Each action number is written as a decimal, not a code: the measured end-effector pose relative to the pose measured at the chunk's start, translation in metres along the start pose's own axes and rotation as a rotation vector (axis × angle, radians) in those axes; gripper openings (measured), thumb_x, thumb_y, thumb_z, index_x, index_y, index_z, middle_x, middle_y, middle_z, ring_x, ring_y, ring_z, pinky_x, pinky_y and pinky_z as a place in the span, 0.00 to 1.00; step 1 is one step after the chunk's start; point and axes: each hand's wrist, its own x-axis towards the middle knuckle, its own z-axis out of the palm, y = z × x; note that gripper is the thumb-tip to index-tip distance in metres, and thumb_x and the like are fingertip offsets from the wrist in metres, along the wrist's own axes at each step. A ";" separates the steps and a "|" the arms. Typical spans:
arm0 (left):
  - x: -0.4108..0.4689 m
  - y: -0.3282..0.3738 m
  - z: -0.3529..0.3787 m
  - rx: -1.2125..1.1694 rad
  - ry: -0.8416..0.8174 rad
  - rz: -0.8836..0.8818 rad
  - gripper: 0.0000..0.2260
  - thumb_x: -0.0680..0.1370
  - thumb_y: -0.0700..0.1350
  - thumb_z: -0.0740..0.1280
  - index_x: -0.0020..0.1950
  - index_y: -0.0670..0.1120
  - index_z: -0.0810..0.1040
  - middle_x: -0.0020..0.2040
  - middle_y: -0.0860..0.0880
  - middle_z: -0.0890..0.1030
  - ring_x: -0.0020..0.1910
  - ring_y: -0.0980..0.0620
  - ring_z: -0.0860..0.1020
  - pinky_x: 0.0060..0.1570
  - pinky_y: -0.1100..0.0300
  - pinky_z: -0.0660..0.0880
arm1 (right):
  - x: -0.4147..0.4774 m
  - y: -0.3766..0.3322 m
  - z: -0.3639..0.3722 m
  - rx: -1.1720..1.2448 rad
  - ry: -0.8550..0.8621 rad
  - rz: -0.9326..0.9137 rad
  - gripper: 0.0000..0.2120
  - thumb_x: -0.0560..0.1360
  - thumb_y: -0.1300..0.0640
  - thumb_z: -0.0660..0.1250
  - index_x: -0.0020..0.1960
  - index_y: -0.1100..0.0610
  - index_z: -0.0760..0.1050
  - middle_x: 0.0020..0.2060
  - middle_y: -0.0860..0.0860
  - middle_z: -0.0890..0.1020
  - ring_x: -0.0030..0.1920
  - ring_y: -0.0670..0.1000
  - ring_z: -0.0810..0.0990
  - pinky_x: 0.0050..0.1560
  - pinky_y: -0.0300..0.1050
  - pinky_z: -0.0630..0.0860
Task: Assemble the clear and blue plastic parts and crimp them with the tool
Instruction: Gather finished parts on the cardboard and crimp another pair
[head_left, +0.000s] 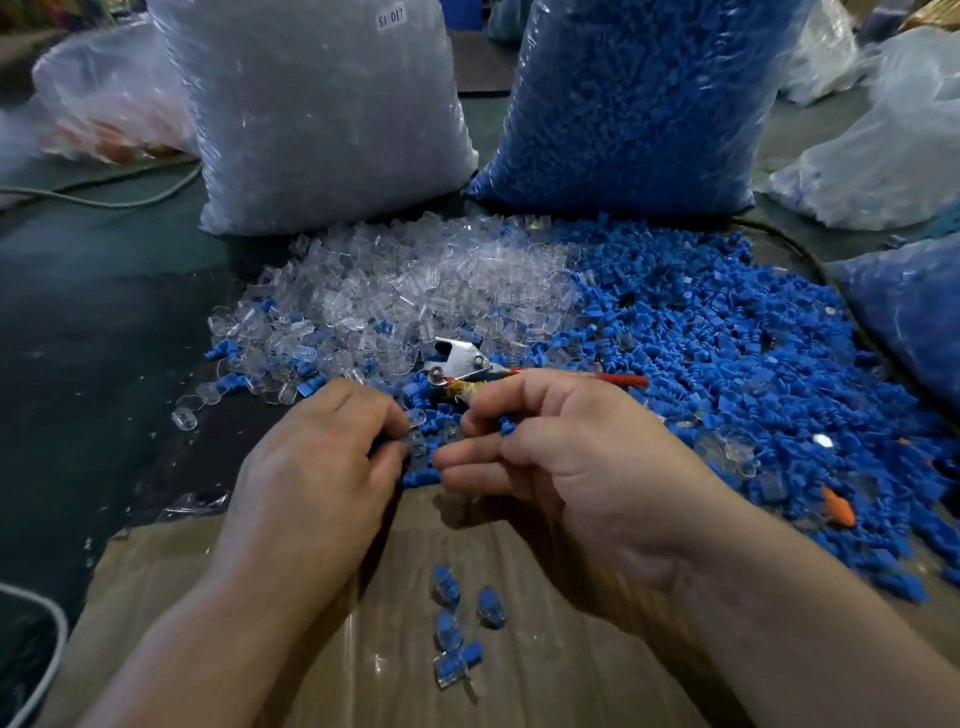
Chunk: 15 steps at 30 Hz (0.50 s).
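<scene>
**While the red-handled metal crimping tool is lying on the parts, two hands are meeting**

While the left hand is pinching a small clear plastic shell in curled fingers, the right hand is hovering just beside it, fingers curled too; whether they are clamping anything cannot be told. The tool is resting on the loose clear plastic shells and blue plastic plugs, just behind both hands. Near the wrists, a few joined clear-and-blue pieces are lying on brown cardboard.
</scene>
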 end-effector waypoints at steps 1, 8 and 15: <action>0.000 0.000 0.001 -0.003 0.011 -0.008 0.06 0.74 0.45 0.71 0.44 0.56 0.78 0.40 0.62 0.73 0.39 0.64 0.70 0.40 0.72 0.62 | 0.000 0.000 -0.001 -0.024 -0.003 -0.004 0.11 0.78 0.75 0.56 0.55 0.66 0.72 0.33 0.53 0.84 0.44 0.59 0.86 0.44 0.54 0.83; -0.002 -0.004 0.008 -0.135 0.099 -0.059 0.11 0.75 0.41 0.71 0.51 0.57 0.79 0.43 0.64 0.75 0.45 0.66 0.75 0.42 0.71 0.67 | -0.003 0.005 -0.007 -0.012 -0.002 -0.052 0.09 0.81 0.69 0.56 0.57 0.59 0.69 0.38 0.55 0.85 0.47 0.65 0.85 0.45 0.62 0.81; -0.005 -0.005 0.010 -0.434 0.234 -0.173 0.15 0.75 0.45 0.72 0.52 0.65 0.78 0.49 0.66 0.80 0.47 0.66 0.79 0.43 0.65 0.74 | -0.005 0.006 -0.008 -0.139 0.071 -0.123 0.08 0.80 0.67 0.62 0.52 0.58 0.77 0.37 0.55 0.84 0.36 0.59 0.84 0.35 0.53 0.83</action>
